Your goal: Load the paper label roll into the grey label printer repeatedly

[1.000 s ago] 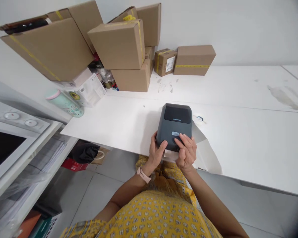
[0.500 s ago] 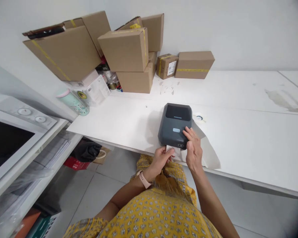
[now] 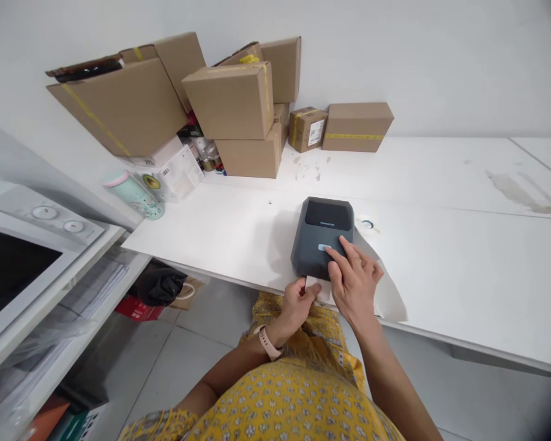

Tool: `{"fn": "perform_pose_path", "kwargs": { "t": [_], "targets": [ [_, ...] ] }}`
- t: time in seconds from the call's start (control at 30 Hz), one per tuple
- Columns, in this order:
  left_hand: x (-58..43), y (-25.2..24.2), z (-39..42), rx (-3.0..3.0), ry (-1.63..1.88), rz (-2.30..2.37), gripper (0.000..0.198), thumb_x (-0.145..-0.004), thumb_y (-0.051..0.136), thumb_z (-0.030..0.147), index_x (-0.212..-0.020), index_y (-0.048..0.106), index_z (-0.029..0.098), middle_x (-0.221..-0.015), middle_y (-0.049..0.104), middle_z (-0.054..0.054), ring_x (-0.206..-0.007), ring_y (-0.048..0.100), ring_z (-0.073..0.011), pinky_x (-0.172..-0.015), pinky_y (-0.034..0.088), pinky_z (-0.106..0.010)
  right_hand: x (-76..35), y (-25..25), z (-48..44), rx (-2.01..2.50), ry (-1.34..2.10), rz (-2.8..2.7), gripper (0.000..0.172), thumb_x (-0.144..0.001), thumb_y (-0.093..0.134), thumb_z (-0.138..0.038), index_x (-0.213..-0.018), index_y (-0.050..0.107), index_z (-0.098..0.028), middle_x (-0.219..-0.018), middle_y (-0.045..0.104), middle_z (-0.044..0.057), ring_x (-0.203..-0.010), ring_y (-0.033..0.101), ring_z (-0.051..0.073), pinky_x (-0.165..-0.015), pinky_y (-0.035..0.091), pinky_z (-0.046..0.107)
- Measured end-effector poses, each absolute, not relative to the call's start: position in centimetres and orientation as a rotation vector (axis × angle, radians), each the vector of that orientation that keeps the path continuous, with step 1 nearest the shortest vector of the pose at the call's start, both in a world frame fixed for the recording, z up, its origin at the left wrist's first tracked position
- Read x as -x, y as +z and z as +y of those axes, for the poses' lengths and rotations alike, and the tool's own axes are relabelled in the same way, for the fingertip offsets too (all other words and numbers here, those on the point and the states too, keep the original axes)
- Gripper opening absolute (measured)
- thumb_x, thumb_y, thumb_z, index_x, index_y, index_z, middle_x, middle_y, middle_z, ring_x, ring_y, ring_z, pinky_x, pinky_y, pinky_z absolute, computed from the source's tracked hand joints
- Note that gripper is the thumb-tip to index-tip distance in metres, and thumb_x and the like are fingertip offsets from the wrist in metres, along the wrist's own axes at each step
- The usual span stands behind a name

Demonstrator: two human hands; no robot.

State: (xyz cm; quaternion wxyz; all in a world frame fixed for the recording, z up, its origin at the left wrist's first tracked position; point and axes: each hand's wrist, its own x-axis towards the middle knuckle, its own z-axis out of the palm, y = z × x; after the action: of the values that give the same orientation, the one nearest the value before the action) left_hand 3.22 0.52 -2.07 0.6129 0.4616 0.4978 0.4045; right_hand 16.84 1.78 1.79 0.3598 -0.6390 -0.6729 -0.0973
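Note:
A dark grey label printer point(image 3: 319, 236) sits near the front edge of the white table point(image 3: 463, 257). A white label point(image 3: 313, 285) sticks out of its front slot. My left hand point(image 3: 296, 303) pinches that label at the table edge; a pink watch is on the wrist. My right hand point(image 3: 354, 278) lies on the printer's front right part, fingers spread, a fingertip at the small blue button point(image 3: 324, 247). A white paper sheet point(image 3: 388, 294) lies under and to the right of the printer.
Several cardboard boxes point(image 3: 229, 101) are stacked at the back left against the wall, with a mint bottle point(image 3: 135, 195) and white cartons beside them. A white appliance point(image 3: 22, 257) stands at the left. A black bag point(image 3: 158, 286) lies under the table.
My left hand moved from the printer's front down to the emerging label and pinched it. My right hand shifted to the right edge, then back onto the top by the blue button.

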Motion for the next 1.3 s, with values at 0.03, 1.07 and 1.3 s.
{"fn": "perform_pose_path", "kwargs": {
  "t": [0.03,1.07,1.3],
  "targets": [
    [-3.2,-2.2,0.3,-1.056,0.933,1.139,0.044,-0.079,0.065,0.059,-0.069,0.051,0.018,-0.056,0.043,0.006,-0.052,0.037,-0.0076,-0.051,0.029,-0.023,-16.7,2.0,2.0,1.652,-0.289,-1.725,0.028,-0.1,0.045,-0.032,-0.118,0.067,-0.03,-0.144,0.057,0.001,-0.131,0.05,0.026,-0.111,0.023,0.051],
    [-3.0,2.1,11.8,-1.498,1.178,1.287,0.056,-0.088,0.055,0.027,-0.142,0.045,0.018,-0.149,0.05,-0.013,-0.14,0.044,-0.0271,-0.117,0.033,-0.041,-19.8,9.8,11.3,1.272,-0.075,-1.571,0.059,-0.102,0.023,-0.049,-0.156,0.019,-0.026,-0.165,0.015,0.011,-0.154,0.013,0.028,-0.121,0.021,0.057],
    [-2.7,-0.3,13.2,-1.547,0.907,1.389,0.069,-0.084,0.058,0.033,-0.148,0.037,0.018,-0.149,0.05,-0.015,-0.135,0.05,-0.0312,-0.112,0.038,-0.044,-22.2,12.9,17.8,1.327,-0.087,-1.595,0.065,-0.1,0.025,-0.055,-0.156,0.019,-0.022,-0.159,0.029,0.014,-0.149,0.026,0.028,-0.119,0.027,0.055]
  ]
}}
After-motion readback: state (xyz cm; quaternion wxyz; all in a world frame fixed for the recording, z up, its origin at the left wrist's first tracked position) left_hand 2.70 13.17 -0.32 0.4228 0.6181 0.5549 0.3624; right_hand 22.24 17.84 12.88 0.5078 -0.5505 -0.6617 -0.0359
